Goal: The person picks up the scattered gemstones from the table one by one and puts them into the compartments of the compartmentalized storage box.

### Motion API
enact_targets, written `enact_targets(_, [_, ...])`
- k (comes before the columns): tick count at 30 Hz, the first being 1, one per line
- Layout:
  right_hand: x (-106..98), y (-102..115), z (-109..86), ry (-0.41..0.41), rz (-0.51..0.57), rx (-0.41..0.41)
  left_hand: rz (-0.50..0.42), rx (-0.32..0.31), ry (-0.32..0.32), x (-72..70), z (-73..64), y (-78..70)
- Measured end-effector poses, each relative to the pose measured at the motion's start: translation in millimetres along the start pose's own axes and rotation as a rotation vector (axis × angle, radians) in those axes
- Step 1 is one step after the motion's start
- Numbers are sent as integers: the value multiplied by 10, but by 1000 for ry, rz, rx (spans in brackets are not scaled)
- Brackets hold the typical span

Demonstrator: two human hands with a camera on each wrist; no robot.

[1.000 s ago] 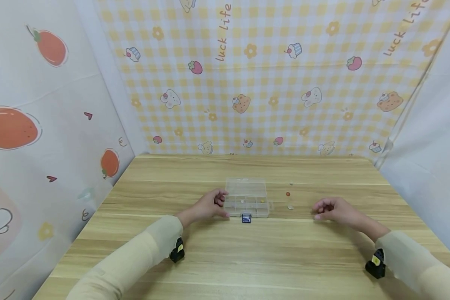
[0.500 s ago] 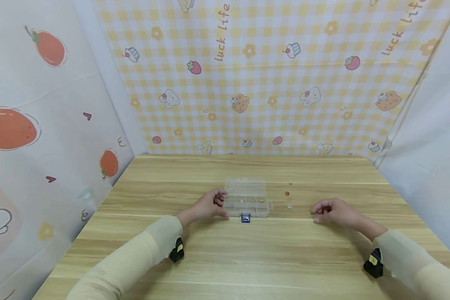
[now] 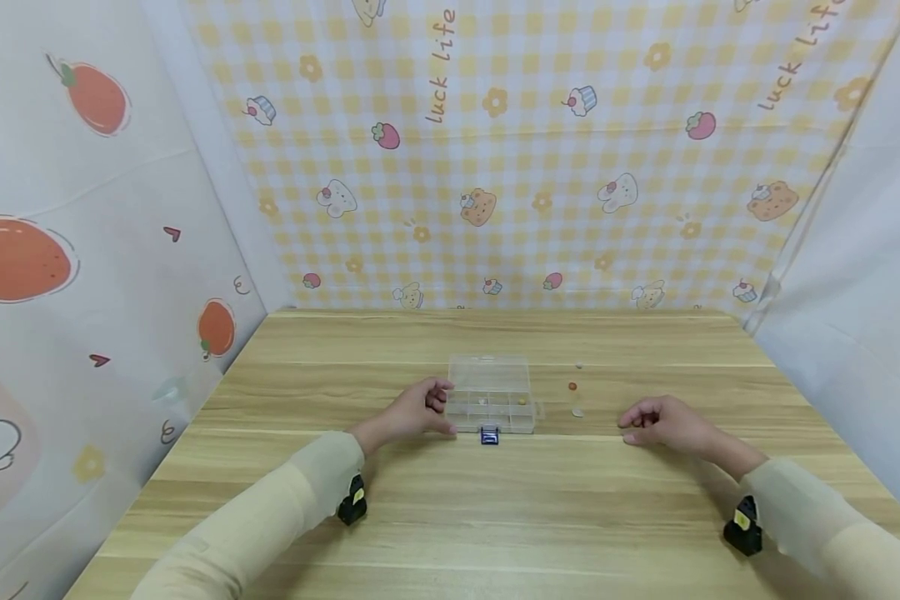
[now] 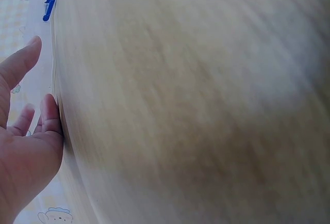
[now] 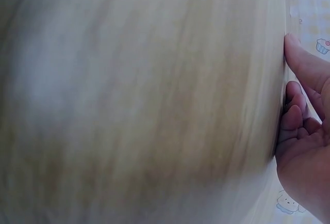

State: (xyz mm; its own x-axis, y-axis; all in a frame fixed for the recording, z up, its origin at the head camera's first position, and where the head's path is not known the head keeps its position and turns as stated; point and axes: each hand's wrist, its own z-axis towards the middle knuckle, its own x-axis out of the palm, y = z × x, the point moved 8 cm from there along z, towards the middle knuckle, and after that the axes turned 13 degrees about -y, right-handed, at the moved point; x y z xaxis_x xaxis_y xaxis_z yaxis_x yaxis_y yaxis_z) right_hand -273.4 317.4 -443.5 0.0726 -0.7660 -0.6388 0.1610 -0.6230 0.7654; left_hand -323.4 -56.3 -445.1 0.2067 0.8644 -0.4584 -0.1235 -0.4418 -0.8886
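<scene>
A clear plastic compartment box [image 3: 525,425] lies on the table with its lid raised at the back and a blue latch [image 3: 490,436] hanging at the front. Tiny pieces, one of them a yellow bead [image 3: 522,402], sit in some compartments. My left hand [image 3: 417,408] is at the box's left end, thumb near the front corner and forefinger near the back. In the left wrist view its thumb and fingers stand apart. My right hand [image 3: 667,422] rests on the table to the right, fingers loosely curled, holding nothing visible.
Between the box and my right hand lie a small orange-red bead [image 3: 572,386], a pale flat piece [image 3: 577,412] and a tiny greyish piece [image 3: 579,365]. A checked cloth [image 3: 420,167] hangs behind the wooden table [image 3: 495,517].
The head view has shifted slightly, moving everything a little left in it. Both hands, the box and the loose pieces otherwise look the same.
</scene>
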Motion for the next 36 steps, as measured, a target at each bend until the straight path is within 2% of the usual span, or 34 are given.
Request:
enact_targets(12, [28, -27, -3, -6, 23, 31, 8, -9, -6, -10, -23, -10])
enact_targets(23, [29, 8, -7, -4, 14, 3, -9, -7, 4, 3, -11, -7])
enact_targets(32, [-1, 12, -7, 16, 39, 37, -19, -17, 2, -14, -18, -9])
enact_targets(36, [-25, 38, 1, -1, 42, 60, -18, -9, 6, -15, -16, -16])
